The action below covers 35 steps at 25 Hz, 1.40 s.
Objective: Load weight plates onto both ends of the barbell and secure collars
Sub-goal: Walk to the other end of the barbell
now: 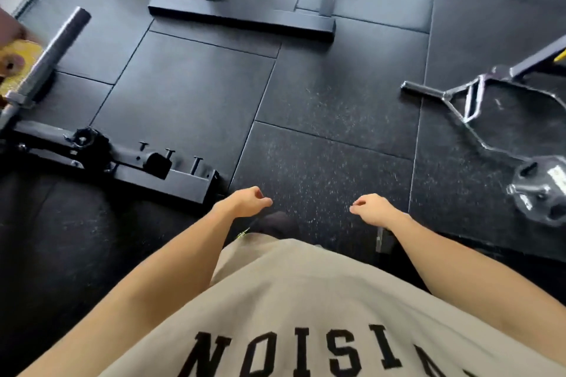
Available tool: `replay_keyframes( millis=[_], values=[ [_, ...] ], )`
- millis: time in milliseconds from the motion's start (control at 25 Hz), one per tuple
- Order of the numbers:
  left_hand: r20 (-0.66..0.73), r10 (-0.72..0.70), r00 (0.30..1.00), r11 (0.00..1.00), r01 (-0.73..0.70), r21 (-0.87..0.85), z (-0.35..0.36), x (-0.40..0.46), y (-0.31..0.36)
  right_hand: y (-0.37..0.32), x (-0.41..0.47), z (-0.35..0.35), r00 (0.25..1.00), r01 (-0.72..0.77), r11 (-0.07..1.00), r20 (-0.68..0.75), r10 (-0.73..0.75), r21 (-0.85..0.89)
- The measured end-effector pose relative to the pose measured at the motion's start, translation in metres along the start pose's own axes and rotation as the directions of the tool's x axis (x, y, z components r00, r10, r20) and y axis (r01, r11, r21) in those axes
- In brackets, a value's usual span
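Observation:
A grey barbell sleeve (56, 44) juts up at the far left, bare of plates, its inner end near a metal collar stop. A yellow weight plate (21, 55) lies behind it at the left edge. On the right a curled bar (477, 119) lies on the floor with a dark plate (542, 193) on its near end. My left hand (249, 202) and my right hand (372, 208) hang in front of me over the floor, fingers loosely curled, holding nothing. Both are well apart from the sleeve and from the plates.
Black rubber floor tiles (321, 138) fill the middle. A black rack base (122, 162) with pegs and a knob lies at the left. A bench or rack foot (242, 17) crosses the back. A small metal piece (382, 240) sits under my right forearm.

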State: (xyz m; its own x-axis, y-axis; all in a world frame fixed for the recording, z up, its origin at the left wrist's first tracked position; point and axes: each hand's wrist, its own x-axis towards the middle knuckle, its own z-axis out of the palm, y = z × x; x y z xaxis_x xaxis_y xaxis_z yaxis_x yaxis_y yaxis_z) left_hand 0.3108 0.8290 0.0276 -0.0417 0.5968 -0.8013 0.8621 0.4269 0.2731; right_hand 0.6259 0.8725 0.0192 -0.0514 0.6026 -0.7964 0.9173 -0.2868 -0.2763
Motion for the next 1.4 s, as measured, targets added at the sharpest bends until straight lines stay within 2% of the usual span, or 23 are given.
replay_keyframes(
  millis=[200, 280, 360, 520, 720, 960, 1160, 1320, 1400],
  values=[
    [0.056, -0.059, 0.997, 0.997, 0.062, -0.041, -0.076, 0.092, 0.030, -0.061, 0.100, -0.079, 0.994, 0.049, 0.987, 0.102, -0.034, -0.151],
    [0.087, -0.079, 0.993, 0.996, 0.083, -0.045, -0.121, 0.132, 0.037, -0.096, 0.141, -0.114, 0.984, 0.079, 0.963, 0.172, -0.035, -0.258],
    [0.094, -0.099, 0.991, 0.993, 0.104, -0.051, -0.174, 0.163, 0.042, -0.135, 0.177, -0.160, 0.979, 0.094, 0.951, 0.202, -0.035, -0.295],
    [0.005, -0.107, 0.994, 0.987, 0.107, -0.118, -0.306, 0.218, 0.050, -0.234, 0.252, -0.264, 0.989, 0.142, 0.968, 0.079, -0.128, -0.209],
    [-0.013, -0.145, 0.989, 0.962, 0.138, -0.237, -0.415, 0.285, 0.054, -0.345, 0.331, -0.329, 0.976, 0.214, 0.948, 0.091, -0.198, -0.234],
    [0.079, -0.275, 0.958, 0.904, 0.286, -0.319, -0.518, 0.370, 0.041, -0.475, 0.456, -0.411, 0.933, 0.330, 0.780, 0.307, -0.186, -0.531],
    [-0.007, -0.392, 0.920, 0.783, 0.329, -0.527, -0.628, 0.409, 0.017, -0.617, 0.538, -0.486, 0.911, 0.410, 0.680, 0.304, -0.278, -0.608],
    [0.017, -0.445, 0.895, 0.690, 0.356, -0.630, -0.684, 0.448, -0.013, -0.733, 0.594, -0.496, 0.874, 0.486, 0.644, 0.345, -0.342, -0.591],
    [0.044, -0.442, 0.896, 0.672, 0.363, -0.645, -0.705, 0.469, -0.030, -0.778, 0.616, -0.488, 0.861, 0.507, 0.595, 0.402, -0.313, -0.624]
  ],
)
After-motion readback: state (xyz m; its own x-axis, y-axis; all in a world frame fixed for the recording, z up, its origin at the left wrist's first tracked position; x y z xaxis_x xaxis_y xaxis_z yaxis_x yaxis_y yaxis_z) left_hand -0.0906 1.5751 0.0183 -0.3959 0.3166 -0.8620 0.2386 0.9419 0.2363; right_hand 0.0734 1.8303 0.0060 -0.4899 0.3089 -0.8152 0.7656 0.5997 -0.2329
